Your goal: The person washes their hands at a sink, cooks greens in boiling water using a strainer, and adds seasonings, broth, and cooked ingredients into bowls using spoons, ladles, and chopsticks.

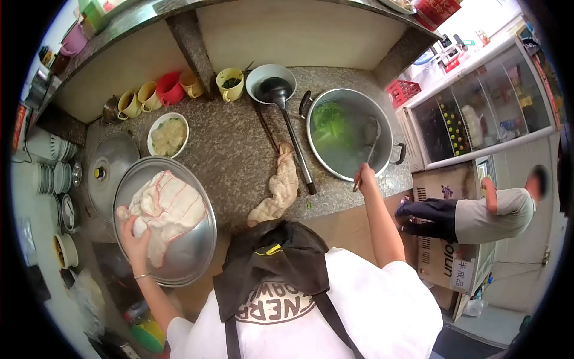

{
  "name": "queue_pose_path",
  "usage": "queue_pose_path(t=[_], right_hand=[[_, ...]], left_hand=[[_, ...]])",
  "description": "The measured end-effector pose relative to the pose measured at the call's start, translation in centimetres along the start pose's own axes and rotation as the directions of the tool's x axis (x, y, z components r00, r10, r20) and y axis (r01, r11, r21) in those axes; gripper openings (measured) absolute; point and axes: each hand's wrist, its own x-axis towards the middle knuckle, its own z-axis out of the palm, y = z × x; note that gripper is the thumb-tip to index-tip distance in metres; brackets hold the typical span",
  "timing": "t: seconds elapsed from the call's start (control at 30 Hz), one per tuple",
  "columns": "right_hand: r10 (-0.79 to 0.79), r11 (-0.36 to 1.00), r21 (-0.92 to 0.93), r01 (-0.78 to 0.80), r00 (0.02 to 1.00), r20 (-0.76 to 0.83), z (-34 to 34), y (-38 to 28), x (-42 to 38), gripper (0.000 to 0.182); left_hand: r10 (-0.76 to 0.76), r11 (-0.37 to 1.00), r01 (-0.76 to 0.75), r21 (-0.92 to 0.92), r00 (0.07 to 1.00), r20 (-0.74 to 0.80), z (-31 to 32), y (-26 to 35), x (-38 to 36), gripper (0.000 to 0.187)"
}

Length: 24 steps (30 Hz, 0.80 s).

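Ladle point(376, 146) leans in the pot point(385, 143) near the worktop's point(227, 143) right edge, stiff, probably light until filled, best held high, where my right hand point(365, 175) curls closed; my left hand point(136, 239) clutches cloth point(170, 203).

"What's the room like?"
"On my feed, a glass-fronted fridge point(483, 113) stands right of the right hand point(365, 176)."
"Ahead?"
"Pale wall point(287, 39) under a stone shelf point(156, 10), beyond the left hand point(137, 234)."

White short-sleeved T-shirt point(382, 305); dark oval print point(275, 304) with block capitals on front. Black cloth point(239, 290) partly covers print, bears small yellow mark point(269, 250). Black straps point(339, 326). Thin bracelet point(142, 276) circles left wrist.
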Motion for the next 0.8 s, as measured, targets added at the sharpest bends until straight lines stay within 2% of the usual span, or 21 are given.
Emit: queue_pose_path(t=[0.03,0.13,0.2,0.23,0.3,0.37,0.43,0.5,0.6,0.63,0.7,0.77,0.8], right_hand=[[-0.004,0.998,-0.070,0.007,0.999,0.044,0.7,0.2,-0.1,0.026],[0.041,0.999,-0.020,-0.038,0.991,0.127,2.9,1.0,0.0,0.023],[0.171,0.964,0.139,-0.227,0.928,0.330,3.9,0.4,0.8,0.020],[0.180,0.963,0.133,-0.235,0.925,0.334,3.9,-0.1,1.1,0.020],[0.130,0.988,-0.131,-0.086,0.915,0.381,3.8,-0.6,1.4,0.019],[0.046,0.894,-0.434,0.108,0.942,0.331,1.6,-1.0,1.2,0.024],[-0.142,0.762,-0.567,0.311,0.936,0.322,-0.9,-1.0,-0.3,0.027],[-0.324,0.589,-0.658,0.470,0.883,0.341,-3.6,-0.4,-1.4,0.028],[-0.400,0.520,-0.653,0.550,0.833,0.383,-6.1,-0.1,-4.6,0.028],[-0.399,0.520,-0.654,0.549,0.834,0.382,-6.3,-0.4,-6.4,0.028],[-0.100,0.737,-0.618,0.274,0.948,0.302,-5.7,-1.5,-10.9,0.023],[0.148,0.847,-0.531,0.038,0.941,0.303,-4.6,-1.9,-12.8,0.020],[0.152,0.856,-0.516,0.020,0.945,0.288,-4.4,-1.3,-12.1,0.020]], left_hand=[[0.019,1.000,-0.019,0.016,1.000,0.004,0.1,0.1,0.1,0.040],[0.018,0.999,-0.016,-0.044,0.999,0.031,0.6,0.2,0.2,0.041],[-0.004,0.999,0.006,-0.047,0.999,0.034,0.6,1.0,0.1,0.041],[-0.026,0.998,0.028,-0.048,0.999,0.038,0.4,1.5,-0.3,0.041],[-0.037,0.998,0.039,-0.059,0.998,0.042,0.2,1.3,-0.7,0.041],[-0.034,0.996,0.037,-0.076,0.999,0.041,0.1,1.0,-0.7,0.040],[-0.006,0.999,0.006,0.050,1.000,0.003,0.0,0.6,-1.3,0.040],[-0.031,0.998,0.030,0.050,1.000,0.004,-0.2,1.1,-1.7,0.040],[-0.067,0.997,0.067,0.036,0.998,0.006,-0.3,0.8,-2.5,0.040],[-0.072,0.997,0.072,0.017,0.997,0.000,-0.3,0.7,-2.5,0.040],[-0.069,0.997,0.069,0.033,0.998,-0.006,-0.2,0.3,-2.7,0.040],[-0.064,0.997,0.065,0.047,0.998,-0.011,-0.1,0.7,-2.7,0.041],[-0.106,0.993,0.105,0.057,0.994,0.014,-0.2,1.1,-2.7,0.041]])
